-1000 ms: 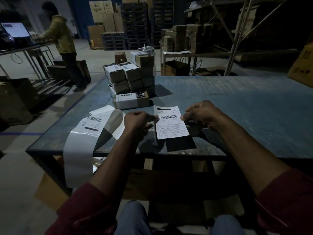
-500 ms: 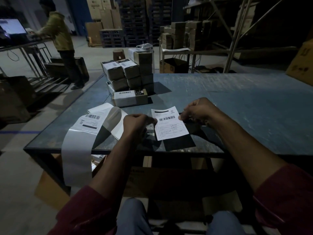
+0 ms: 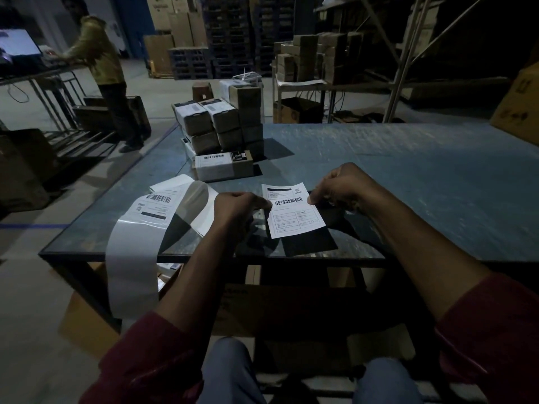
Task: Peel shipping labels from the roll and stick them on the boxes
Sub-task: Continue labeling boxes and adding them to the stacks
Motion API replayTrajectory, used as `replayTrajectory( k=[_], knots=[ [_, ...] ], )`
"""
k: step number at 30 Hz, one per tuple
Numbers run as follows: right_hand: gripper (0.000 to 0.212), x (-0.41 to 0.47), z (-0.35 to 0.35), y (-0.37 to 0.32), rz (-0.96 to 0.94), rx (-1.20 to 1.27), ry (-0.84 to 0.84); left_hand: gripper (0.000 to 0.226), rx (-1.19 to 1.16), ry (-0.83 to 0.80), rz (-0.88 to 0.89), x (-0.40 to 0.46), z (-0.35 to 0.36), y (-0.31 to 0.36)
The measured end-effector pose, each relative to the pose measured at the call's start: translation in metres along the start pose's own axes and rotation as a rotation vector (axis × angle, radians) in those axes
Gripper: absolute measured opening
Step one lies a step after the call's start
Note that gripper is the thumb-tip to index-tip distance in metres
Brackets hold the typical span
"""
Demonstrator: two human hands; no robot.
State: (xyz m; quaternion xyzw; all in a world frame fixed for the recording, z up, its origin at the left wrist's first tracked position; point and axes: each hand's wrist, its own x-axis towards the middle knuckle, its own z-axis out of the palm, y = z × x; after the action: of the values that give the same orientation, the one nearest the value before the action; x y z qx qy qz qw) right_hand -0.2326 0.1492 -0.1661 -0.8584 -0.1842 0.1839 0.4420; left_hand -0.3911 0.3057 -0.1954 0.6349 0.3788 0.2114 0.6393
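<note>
A white shipping label [image 3: 293, 210] with a barcode hangs just above the table, held at both side edges. My left hand [image 3: 237, 207] pinches its left edge and my right hand [image 3: 339, 186] pinches its right edge. To the left, the label strip [image 3: 137, 225] curls over the table and drapes off the front edge toward the floor, with another printed label on it. A single labelled box [image 3: 223, 165] lies on the table beyond the held label. Behind it stands a stack of small brown boxes [image 3: 220, 123], some with white labels on top.
The blue-grey table [image 3: 408, 176] stretches to the right. A large cardboard box [image 3: 519, 103] sits at its far right corner. A person in a yellow jacket [image 3: 99, 53] stands at a bench at the far left. Shelves with cartons line the back.
Both hands have kept their pinch on the label and shifted it only slightly. The strip and the boxes have stayed in place.
</note>
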Motion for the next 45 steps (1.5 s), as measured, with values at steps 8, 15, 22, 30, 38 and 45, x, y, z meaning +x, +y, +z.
replayTrajectory(
  k=[8,15,22,30,38,45],
  knots=[
    [0.048,0.002,0.001,0.002,0.005,-0.059,0.001,0.007,-0.029,-0.022,-0.005,0.005,0.000,-0.005],
    [0.052,0.004,0.001,0.006,-0.004,-0.102,0.000,0.024,-0.051,-0.049,0.046,0.007,0.000,-0.005],
    [0.036,-0.006,-0.006,0.003,-0.016,-0.067,-0.017,0.036,0.263,0.063,0.287,0.020,0.002,-0.014],
    [0.016,0.004,-0.010,0.016,-0.164,-0.041,0.108,0.074,0.782,-0.222,0.963,0.014,0.020,-0.009],
    [0.023,0.005,-0.005,0.028,-0.251,-0.226,0.125,0.131,1.244,-0.464,1.166,0.025,0.000,-0.038],
    [0.020,0.007,-0.007,0.032,-0.303,-0.234,0.111,0.098,1.128,-0.507,1.339,0.029,-0.015,-0.044]
  ],
)
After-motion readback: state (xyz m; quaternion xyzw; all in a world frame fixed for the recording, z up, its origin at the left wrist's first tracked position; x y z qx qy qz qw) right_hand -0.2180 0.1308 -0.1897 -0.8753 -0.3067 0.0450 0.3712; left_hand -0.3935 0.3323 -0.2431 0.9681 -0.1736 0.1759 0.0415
